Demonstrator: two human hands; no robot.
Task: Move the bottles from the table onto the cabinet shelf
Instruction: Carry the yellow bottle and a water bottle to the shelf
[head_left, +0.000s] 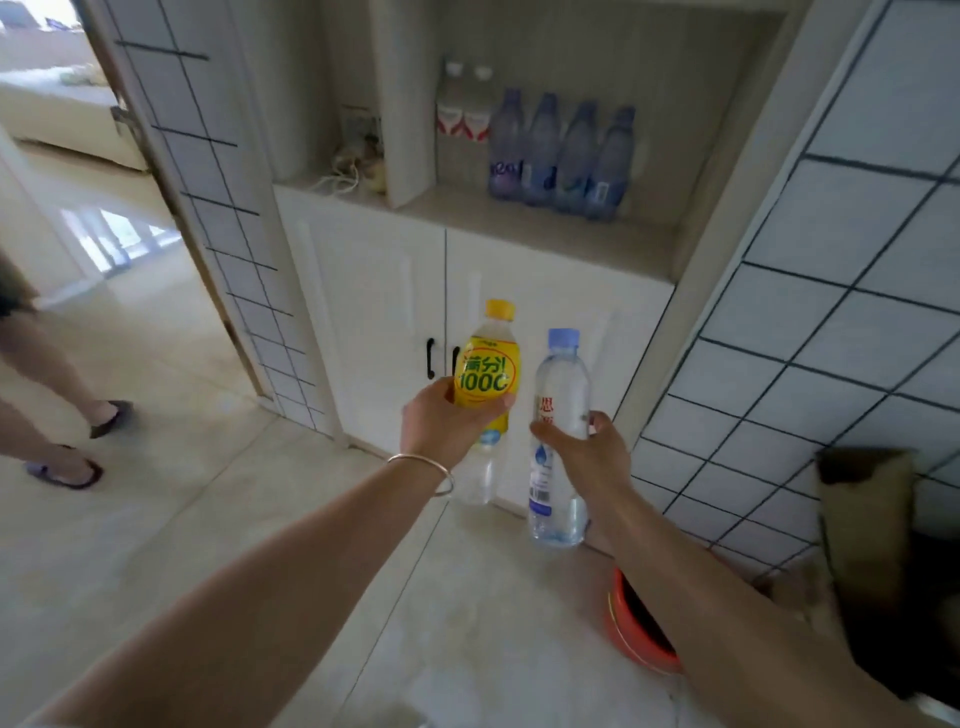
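Observation:
My left hand (441, 423) grips a yellow-labelled bottle (487, 374) with a yellow cap, held upright. My right hand (587, 447) grips a clear water bottle (560, 395) with a pale blue cap, also upright. Both are held out in front of the white cabinet, below its open shelf (545, 234). On that shelf stand several blue-tinted bottles (561, 156) in a row and two clear bottles with red labels (465, 114) behind them at the left. The table is out of view.
The cabinet has two closed doors with black handles (430, 358) under the shelf. A doorway opens at the left, where another person's legs (57, 384) stand. An orange bowl-like thing (634, 629) sits on the floor below my right arm. Tiled wall at right.

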